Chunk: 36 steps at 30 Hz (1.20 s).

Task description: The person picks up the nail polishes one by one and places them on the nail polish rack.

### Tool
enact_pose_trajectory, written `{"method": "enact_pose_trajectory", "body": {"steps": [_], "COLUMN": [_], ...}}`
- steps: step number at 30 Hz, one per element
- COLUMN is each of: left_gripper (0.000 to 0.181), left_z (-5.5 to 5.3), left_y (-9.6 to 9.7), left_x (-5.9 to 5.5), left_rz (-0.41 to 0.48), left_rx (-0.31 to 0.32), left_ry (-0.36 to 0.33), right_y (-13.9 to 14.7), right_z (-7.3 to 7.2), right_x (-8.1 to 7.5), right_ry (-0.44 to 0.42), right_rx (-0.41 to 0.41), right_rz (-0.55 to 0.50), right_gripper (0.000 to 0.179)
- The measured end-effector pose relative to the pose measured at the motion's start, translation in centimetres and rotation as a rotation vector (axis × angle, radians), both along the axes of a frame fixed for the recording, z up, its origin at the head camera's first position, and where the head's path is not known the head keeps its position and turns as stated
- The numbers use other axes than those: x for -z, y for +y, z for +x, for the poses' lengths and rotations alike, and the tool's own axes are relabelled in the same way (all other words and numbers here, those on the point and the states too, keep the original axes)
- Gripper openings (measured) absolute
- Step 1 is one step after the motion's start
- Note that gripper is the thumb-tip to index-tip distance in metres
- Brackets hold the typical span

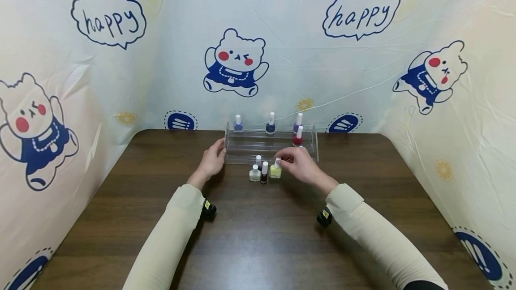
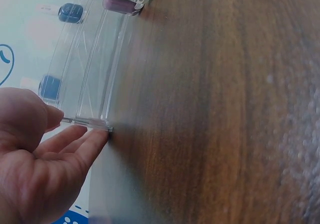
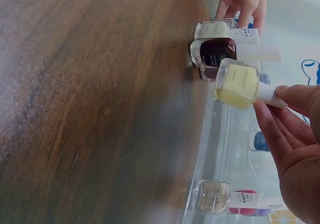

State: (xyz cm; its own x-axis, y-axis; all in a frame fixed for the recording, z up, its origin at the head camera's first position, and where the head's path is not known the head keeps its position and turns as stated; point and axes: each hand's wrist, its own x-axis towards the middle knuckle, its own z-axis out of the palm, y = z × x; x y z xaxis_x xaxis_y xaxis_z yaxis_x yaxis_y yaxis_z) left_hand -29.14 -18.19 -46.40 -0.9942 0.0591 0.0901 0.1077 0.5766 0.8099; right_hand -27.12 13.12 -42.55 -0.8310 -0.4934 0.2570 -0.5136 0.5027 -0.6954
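Observation:
My right hand (image 1: pixel 300 164) pinches the white cap of a pale yellow nail polish bottle (image 3: pixel 237 84) between thumb and fingers, in front of a clear tiered display rack (image 1: pixel 266 147). Whether that bottle's base touches the table cannot be told. Just left of it stand a whitish polish bottle (image 1: pixel 255 175), a dark one (image 1: pixel 264 174) and another (image 1: pixel 258 161), partly hidden behind them. At the rack's left end, my left hand (image 1: pixel 211 161) touches the end panel with fairly straight fingers (image 2: pixel 92 146).
On the rack's top tier stand a light blue polish (image 1: pixel 238 125), a dark blue one (image 1: pixel 270 126) and a purple one (image 1: pixel 297 124). A red polish (image 1: pixel 298 138) is lower right, with a glittery beige one (image 3: pixel 214 196) in front. Patterned cloth hangs behind the brown table (image 1: pixel 258 236).

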Motion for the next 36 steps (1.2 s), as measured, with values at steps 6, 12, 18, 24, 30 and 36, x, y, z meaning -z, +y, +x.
{"method": "enact_pose_trajectory", "body": {"steps": [6,12,18,24,30,36], "left_gripper": [0.048,0.049,0.049,0.049,0.049,0.048], "left_z": [-0.09,-0.16,-0.28,-0.27,-0.37,-0.28], "left_y": [-0.03,-0.06,-0.17,-0.19,-0.19,-0.10], "left_x": [0.05,0.11,0.28,0.17,0.42,0.39], "left_rz": [0.005,0.013,0.012,0.029,0.017,0.013], "left_rx": [-0.001,-0.003,0.005,0.002,0.000,-0.007], "left_ry": [0.002,-0.012,-0.015,-0.021,-0.014,-0.014], "right_y": [0.06,0.01,-0.05,-0.10,-0.17,-0.26], "right_z": [-0.06,-0.12,-0.17,-0.31,-0.47,-0.64], "right_x": [-0.24,-0.37,-0.57,-0.73,-0.87,-1.01], "right_ry": [-0.006,-0.004,-0.012,-0.010,0.000,0.005], "right_rx": [0.007,0.005,0.004,0.010,0.020,0.032], "right_rz": [-0.002,-0.005,-0.003,0.005,0.008,0.004], "right_gripper": [0.017,0.017,0.016,0.017,0.016,0.015]}}
